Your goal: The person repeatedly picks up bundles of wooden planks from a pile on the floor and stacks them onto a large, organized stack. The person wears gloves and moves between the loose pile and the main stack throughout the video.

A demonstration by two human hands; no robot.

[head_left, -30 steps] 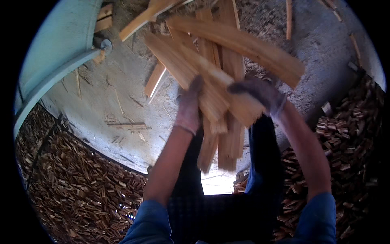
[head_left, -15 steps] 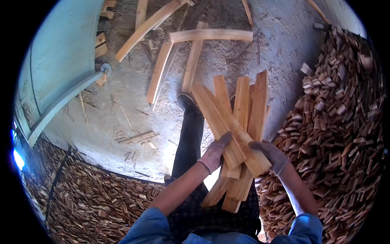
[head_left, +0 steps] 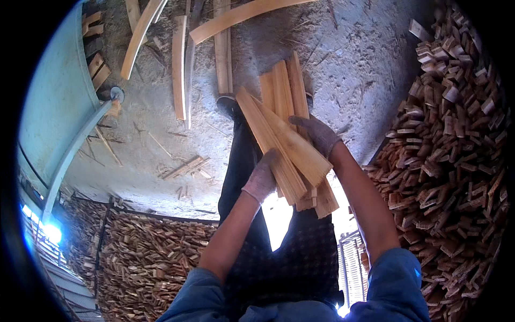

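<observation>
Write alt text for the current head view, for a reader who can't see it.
Gloved left hand and right hand hold a fanned bundle of wooden boards over the person's legs. Loose boards lie on the littered floor beyond; small wood pieces are heaped at right and lower left.

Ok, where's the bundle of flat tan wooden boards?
In the head view, the bundle of flat tan wooden boards is just right of centre, between the gloved left hand and gloved right hand.
</observation>
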